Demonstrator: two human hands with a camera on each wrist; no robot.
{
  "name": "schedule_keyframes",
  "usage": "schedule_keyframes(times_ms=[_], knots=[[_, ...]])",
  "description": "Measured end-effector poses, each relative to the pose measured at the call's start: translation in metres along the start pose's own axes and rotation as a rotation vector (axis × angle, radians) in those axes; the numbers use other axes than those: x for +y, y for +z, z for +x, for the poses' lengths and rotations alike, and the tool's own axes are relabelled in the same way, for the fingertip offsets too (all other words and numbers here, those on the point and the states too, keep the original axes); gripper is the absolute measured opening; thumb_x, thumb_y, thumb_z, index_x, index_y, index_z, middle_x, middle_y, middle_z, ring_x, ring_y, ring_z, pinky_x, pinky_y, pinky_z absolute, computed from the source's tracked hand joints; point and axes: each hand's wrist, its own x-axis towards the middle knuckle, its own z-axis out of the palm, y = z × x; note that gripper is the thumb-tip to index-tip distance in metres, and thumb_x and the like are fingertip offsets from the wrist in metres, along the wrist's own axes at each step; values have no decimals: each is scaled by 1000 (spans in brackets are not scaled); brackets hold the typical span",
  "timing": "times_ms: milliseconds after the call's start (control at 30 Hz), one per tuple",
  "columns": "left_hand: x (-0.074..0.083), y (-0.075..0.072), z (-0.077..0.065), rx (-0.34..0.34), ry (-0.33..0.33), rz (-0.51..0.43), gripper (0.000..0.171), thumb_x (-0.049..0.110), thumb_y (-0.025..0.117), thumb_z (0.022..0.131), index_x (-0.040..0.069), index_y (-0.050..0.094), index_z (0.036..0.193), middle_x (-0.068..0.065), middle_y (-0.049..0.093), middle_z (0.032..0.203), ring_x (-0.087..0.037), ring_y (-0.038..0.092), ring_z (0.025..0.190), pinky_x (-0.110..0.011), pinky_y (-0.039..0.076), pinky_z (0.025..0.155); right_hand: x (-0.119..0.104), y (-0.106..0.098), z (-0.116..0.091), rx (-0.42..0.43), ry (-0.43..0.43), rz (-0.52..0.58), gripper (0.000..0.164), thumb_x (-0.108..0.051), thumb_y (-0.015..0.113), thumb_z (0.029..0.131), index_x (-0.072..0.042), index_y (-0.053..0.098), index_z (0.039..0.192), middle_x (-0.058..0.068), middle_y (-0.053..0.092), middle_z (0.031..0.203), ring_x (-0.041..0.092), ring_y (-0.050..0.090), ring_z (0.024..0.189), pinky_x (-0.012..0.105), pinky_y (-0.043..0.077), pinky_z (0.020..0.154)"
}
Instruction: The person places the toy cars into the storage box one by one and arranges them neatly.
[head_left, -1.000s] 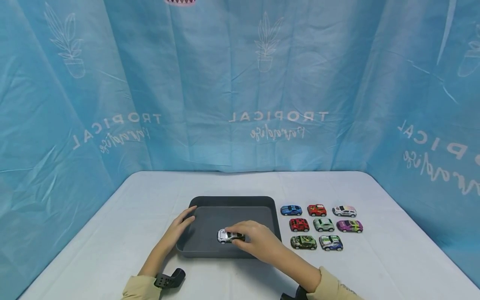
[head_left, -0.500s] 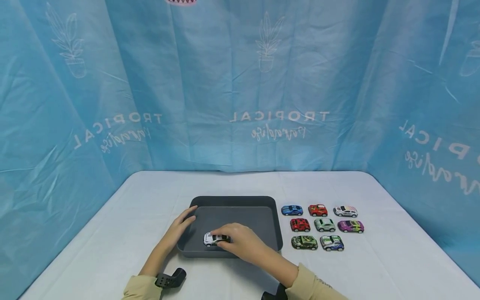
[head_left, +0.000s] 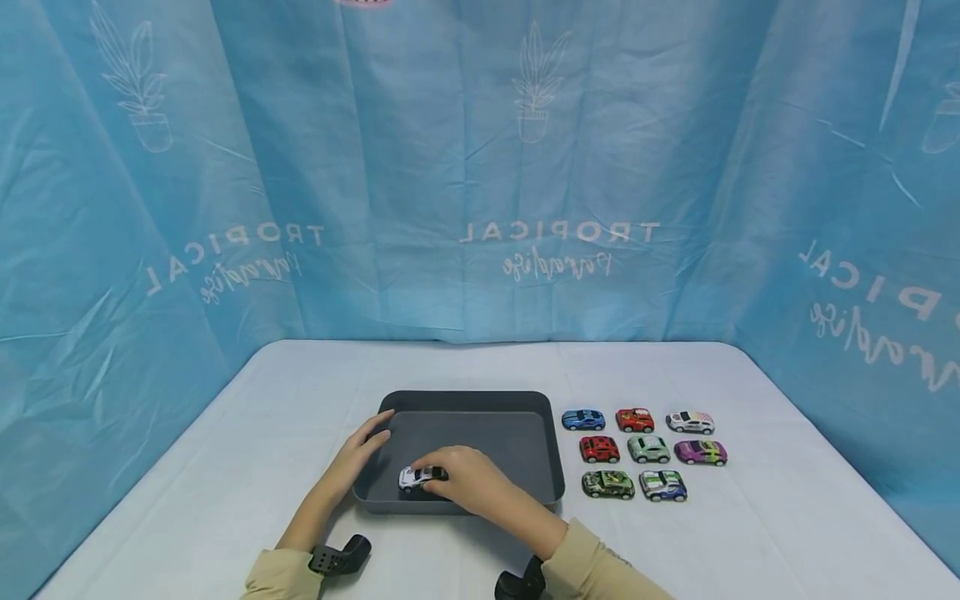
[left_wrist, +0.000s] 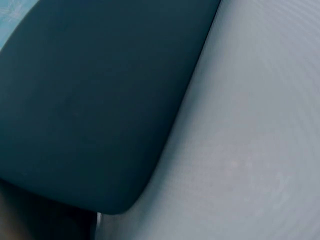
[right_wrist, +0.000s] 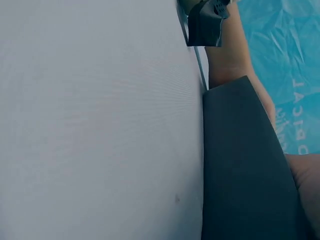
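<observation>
A dark grey tray (head_left: 536, 408) lies on the white table in the head view. Inside it, near the front left corner, my right hand (head_left: 431, 477) pinches a small white toy car (head_left: 410, 477) that touches the tray floor. My left hand (head_left: 363, 446) rests on the tray's left rim with its fingers fairly straight. The left wrist view shows only the tray (left_wrist: 90, 100) and the table cloth (left_wrist: 250, 125). In the right wrist view the tray's outer wall (right_wrist: 245, 170) and my left forearm (right_wrist: 230, 60) appear; the car is hidden there.
Several toy cars stand in rows right of the tray, among them a blue one (head_left: 582, 419), a purple one (head_left: 700, 452) and a camouflage one (head_left: 608, 484). A blue printed curtain (head_left: 480, 167) encloses the table on three sides.
My right hand has slid the white car leftward along the tray floor, from the middle front toward the front left corner. The left hand has stayed on the rim.
</observation>
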Motion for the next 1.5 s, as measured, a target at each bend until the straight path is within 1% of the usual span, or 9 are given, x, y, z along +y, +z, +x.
schedule_keyframes(times_ms=[233, 400, 700, 967, 1067, 1200, 1333, 1400, 1500], knots=[[1, 0, 0, -2, 1, -8, 49, 31, 39, 96, 12, 32, 141, -17, 24, 149, -40, 16, 138, -62, 16, 108, 0, 3, 6, -51, 31, 36, 29, -26, 64, 83, -27, 64, 112, -6, 65, 114, 8, 62, 97, 22, 51, 74], [1, 0, 1, 8, -7, -5, 49, 30, 39, 96, 11, 33, 141, -18, 25, 149, -40, 16, 138, -61, 16, 109, -2, 5, 7, -74, 52, 47, 28, -24, 65, 82, -27, 65, 110, -7, 66, 111, 4, 62, 91, 19, 49, 69], [0, 0, 0, 0, -11, -12, 49, 30, 39, 96, 11, 32, 141, -17, 25, 149, -39, 16, 138, -59, 16, 110, -4, 6, 10, -109, 85, 20, 29, -24, 68, 79, -28, 64, 108, -10, 65, 110, 6, 60, 100, 24, 51, 78], [1, 0, 0, -5, -3, -13, 49, 30, 39, 96, 12, 32, 141, -17, 24, 149, -39, 16, 138, -60, 16, 109, -3, 6, 10, -123, 87, 11, 29, -26, 68, 79, -29, 62, 107, -12, 63, 109, 6, 59, 100, 27, 51, 78], [1, 0, 0, -2, -8, -8, 49, 30, 39, 96, 12, 32, 141, -17, 24, 149, -39, 15, 138, -60, 15, 109, -1, 5, 8, -112, 77, 29, 28, -30, 65, 81, -28, 63, 109, -11, 63, 109, 6, 59, 99, 26, 51, 77], [0, 0, 0, 2, -11, -4, 49, 30, 39, 96, 12, 32, 141, -17, 24, 149, -40, 15, 138, -60, 15, 109, 0, 3, 4, -81, 70, 93, 27, -33, 60, 85, -26, 63, 111, -10, 63, 109, 6, 59, 99, 28, 51, 78], [0, 1, 1, 6, -11, -1, 49, 30, 39, 96, 12, 32, 141, -18, 24, 149, -40, 16, 138, -61, 16, 109, 1, 2, -1, -34, 74, 131, 27, -35, 55, 89, -26, 62, 113, -10, 62, 111, 7, 58, 102, 40, 50, 83], [0, 1, 1, 10, -13, 3, 49, 30, 39, 96, 12, 32, 141, -18, 24, 149, -40, 16, 138, -61, 16, 109, 2, 2, -3, -7, 74, 138, 27, -36, 54, 90, -27, 61, 115, -11, 62, 113, 8, 58, 103, 42, 50, 84], [-1, 2, 1, 19, -17, 7, 49, 30, 39, 95, 11, 33, 141, -18, 25, 149, -40, 16, 138, -61, 16, 109, 3, 0, -6, 31, 71, 148, 27, -36, 52, 91, -28, 61, 115, -10, 61, 116, 9, 58, 105, 39, 51, 83]])
